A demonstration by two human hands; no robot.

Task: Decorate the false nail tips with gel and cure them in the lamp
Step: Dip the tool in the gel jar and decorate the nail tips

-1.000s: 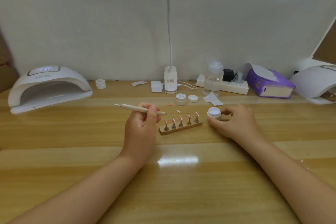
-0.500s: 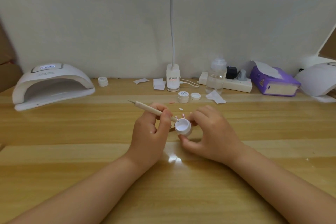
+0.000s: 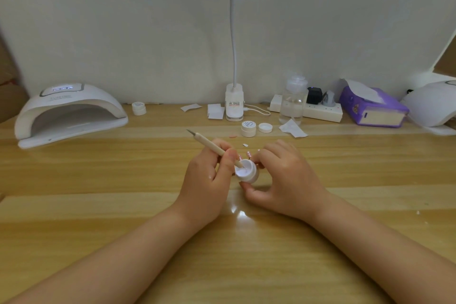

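Wooden table carried everything in view. Curing lamp sat at the far left, opening toward the camera, display lit. Desk lamp stood clipped at the back centre, its lit head at the top edge. Purple tissue box lay back right, beside a white power strip; a clear bottle stood in front of the strip.

Left hand gripped the wooden tool between thumb and fingers, shaft tilted up to the left, lower tip inside the jar. Right hand held the open gel jar between thumb and curled fingers, just above the table centre, tilted toward the camera, white gel showing.

Nail tips were mostly hidden behind both hands; only a few pink tops showed. A closed small jar and a loose lid stood behind them.
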